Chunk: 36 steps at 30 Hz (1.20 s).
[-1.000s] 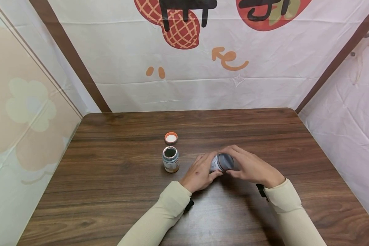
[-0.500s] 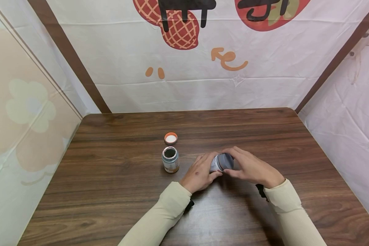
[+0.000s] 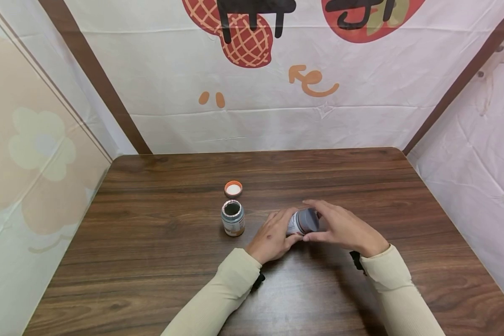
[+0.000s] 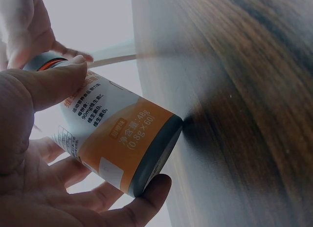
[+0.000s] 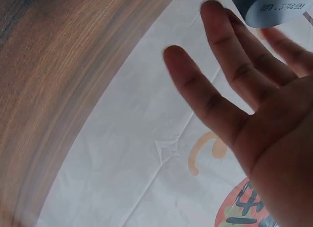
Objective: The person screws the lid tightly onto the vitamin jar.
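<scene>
Left hand (image 3: 272, 237) grips tilted vitamin bottle (image 4: 124, 124), right hand (image 3: 347, 228) at its grey cap (image 3: 309, 220), fingers released, uncapped bottle (image 3: 234, 225) nearby

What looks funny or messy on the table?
Nothing looks spilled. The open bottle looks ragged and silvery round the top, maybe a torn seal. Behind it, a cap lies upside down. The other bottle is tilted in the left hand.

The held bottle (image 4: 111, 123) reads “90mg维生素C”, “净含量:48g” and “(0.8g×60)” on its label (image 4: 122, 130).
</scene>
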Available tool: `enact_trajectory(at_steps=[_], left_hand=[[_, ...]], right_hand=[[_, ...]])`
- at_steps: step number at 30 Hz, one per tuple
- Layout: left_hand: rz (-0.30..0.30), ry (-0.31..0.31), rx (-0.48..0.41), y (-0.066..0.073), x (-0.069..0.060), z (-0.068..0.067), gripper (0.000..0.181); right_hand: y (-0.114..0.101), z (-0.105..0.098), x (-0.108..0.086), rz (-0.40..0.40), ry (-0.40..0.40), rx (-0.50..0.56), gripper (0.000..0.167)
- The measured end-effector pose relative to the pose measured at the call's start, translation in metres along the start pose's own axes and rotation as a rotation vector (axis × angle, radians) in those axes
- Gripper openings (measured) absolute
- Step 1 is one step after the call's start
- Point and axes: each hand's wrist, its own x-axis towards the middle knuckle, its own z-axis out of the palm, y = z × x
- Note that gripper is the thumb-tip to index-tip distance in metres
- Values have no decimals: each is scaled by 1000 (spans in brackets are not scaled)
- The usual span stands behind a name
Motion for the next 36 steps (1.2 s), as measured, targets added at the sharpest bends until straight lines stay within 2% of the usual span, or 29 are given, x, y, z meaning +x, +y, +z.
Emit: enact_trajectory(at_steps=[3, 8, 13, 25, 36], left_hand=[[7, 2, 7, 0, 0, 0, 55], [12, -1, -4, -1, 0, 0, 57], [11, -3, -11, -1, 0, -1, 57], [21, 5, -13, -1, 1, 1, 54], [-4, -15, -21, 0, 0, 0, 54]], right_hand=[[1, -1, -1, -36, 1, -25, 78], [2, -1, -1, -122, 20, -49, 68], [2, 0, -2, -139, 14, -68, 61], [-1, 0, -3, -60, 12, -14, 56], [-1, 0, -1, 8, 7, 20, 51]])
